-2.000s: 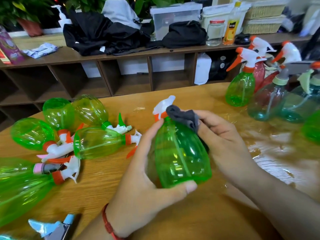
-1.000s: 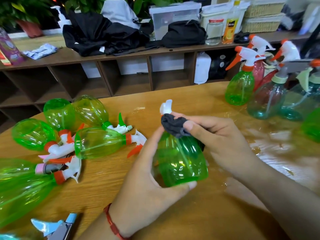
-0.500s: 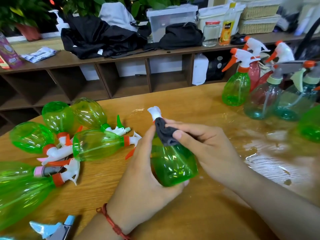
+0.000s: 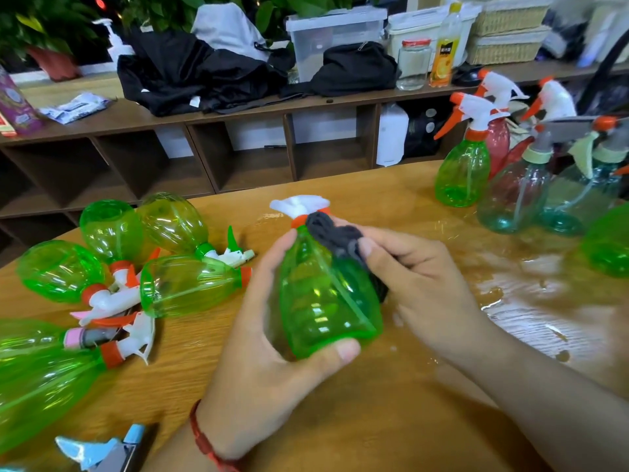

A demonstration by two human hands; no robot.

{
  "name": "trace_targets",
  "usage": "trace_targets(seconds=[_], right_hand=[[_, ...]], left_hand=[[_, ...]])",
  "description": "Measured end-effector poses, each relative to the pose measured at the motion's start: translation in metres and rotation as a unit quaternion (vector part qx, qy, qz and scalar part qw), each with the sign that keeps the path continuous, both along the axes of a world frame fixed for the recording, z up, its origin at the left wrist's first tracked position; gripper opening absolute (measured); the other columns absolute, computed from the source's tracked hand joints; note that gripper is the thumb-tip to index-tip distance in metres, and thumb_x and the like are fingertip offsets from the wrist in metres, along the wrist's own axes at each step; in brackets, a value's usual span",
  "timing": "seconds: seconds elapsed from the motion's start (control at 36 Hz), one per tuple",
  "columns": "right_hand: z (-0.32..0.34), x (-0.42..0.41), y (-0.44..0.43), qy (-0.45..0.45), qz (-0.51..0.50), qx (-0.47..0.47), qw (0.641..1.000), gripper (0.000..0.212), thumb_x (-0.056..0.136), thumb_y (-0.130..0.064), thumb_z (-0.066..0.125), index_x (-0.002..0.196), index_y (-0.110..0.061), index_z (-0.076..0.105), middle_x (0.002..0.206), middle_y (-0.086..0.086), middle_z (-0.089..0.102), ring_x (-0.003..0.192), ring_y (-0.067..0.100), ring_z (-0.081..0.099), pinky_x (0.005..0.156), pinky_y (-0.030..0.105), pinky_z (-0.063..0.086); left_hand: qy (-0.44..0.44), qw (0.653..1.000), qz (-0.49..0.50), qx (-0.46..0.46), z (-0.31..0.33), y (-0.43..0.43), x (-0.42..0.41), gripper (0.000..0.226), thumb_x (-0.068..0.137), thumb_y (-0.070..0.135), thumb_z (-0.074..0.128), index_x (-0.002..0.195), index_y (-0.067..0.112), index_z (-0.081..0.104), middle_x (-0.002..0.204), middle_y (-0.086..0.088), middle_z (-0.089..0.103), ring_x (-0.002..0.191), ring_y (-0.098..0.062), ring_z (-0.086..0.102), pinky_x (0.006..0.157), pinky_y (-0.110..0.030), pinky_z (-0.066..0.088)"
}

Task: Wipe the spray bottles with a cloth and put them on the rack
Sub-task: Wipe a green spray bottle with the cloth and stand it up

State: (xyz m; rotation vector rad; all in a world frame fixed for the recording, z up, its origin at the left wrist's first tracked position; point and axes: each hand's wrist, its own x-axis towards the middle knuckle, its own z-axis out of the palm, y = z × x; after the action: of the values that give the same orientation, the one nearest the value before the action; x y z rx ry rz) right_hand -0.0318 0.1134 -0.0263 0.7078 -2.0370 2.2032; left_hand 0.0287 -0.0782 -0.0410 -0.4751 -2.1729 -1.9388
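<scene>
Spray bottle (image 4: 323, 301) clamped in left grip (image 4: 269, 369); right grip (image 4: 425, 287) pinching cloth (image 4: 333, 233) at neck. Bottles (image 4: 190, 284) lying left of grips judged unwiped, unracked.

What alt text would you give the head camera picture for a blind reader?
A person's left hand holds a green spray bottle at a wooden table while the right hand presses a dark cloth against its neck. More green bottles lie on their sides to the left; other bottles stand upright to the right.

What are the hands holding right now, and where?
Left hand grips the green spray bottle around its body; right hand pinches the dark cloth against its shoulder.
</scene>
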Motion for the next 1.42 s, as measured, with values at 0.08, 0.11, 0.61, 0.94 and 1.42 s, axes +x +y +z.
trace_targets(seconds=[0.08, 0.11, 0.61, 0.94, 1.42], right_hand=[[-0.003, -0.004, 0.001, -0.045, 0.018, -0.028, 0.998, 0.033, 0.108, -0.008, 0.046, 0.128, 0.004, 0.069, 0.076, -0.014, 0.073, 0.06, -0.005, 0.065, 0.054, 0.004, 0.046], [-0.004, -0.004, 0.001, -0.054, 0.023, -0.037, 0.998, 0.033, 0.109, -0.008, 0.045, 0.128, 0.004, 0.069, 0.078, -0.012, 0.074, 0.058, -0.004, 0.065, 0.052, 0.004, 0.045], [-0.005, 0.013, -0.011, 0.039, 0.015, 0.0, 0.999, 0.029, 0.1, -0.013, 0.062, 0.126, -0.012, 0.073, 0.14, -0.01, 0.068, 0.138, 0.01, 0.059, 0.115, 0.027, 0.045], [-0.004, 0.005, -0.016, -0.127, 0.076, -0.196, 0.969, 0.04, 0.105, -0.018, 0.054, 0.14, -0.004, 0.064, 0.142, 0.015, 0.067, 0.139, 0.031, 0.058, 0.119, 0.05, 0.044], [-0.014, 0.002, -0.011, -0.076, 0.041, -0.104, 0.991, 0.031, 0.101, -0.012, 0.059, 0.127, -0.016, 0.076, 0.145, 0.001, 0.066, 0.145, 0.018, 0.053, 0.125, 0.053, 0.033]], left_hand=[[-0.022, 0.998, -0.049, 0.035, -0.002, 0.006, -0.002, 0.111, 0.075, 0.03, 0.097, 0.162, 0.016, 0.031, 0.155, 0.004, 0.057, 0.137, -0.019, 0.062, 0.103, -0.029, 0.056], [-0.034, 0.997, -0.057, 0.033, -0.002, 0.005, -0.004, 0.113, 0.074, 0.04, 0.095, 0.163, 0.018, 0.029, 0.156, 0.004, 0.057, 0.138, -0.019, 0.061, 0.105, -0.03, 0.055], [0.018, 0.995, 0.098, 0.003, -0.003, -0.005, -0.012, 0.099, 0.074, 0.019, 0.091, 0.159, 0.023, 0.038, 0.151, 0.013, 0.059, 0.142, -0.014, 0.056, 0.113, -0.031, 0.051], [-0.008, 0.996, 0.008, 0.086, 0.001, 0.013, -0.002, 0.101, 0.087, 0.058, 0.08, 0.162, 0.017, 0.027, 0.157, 0.003, 0.055, 0.141, -0.019, 0.057, 0.109, -0.03, 0.051], [0.04, 0.995, 0.079, -0.05, -0.005, -0.002, -0.013, 0.106, 0.076, 0.01, 0.093, 0.163, 0.026, 0.034, 0.159, 0.015, 0.051, 0.146, -0.013, 0.052, 0.116, -0.037, 0.049]])
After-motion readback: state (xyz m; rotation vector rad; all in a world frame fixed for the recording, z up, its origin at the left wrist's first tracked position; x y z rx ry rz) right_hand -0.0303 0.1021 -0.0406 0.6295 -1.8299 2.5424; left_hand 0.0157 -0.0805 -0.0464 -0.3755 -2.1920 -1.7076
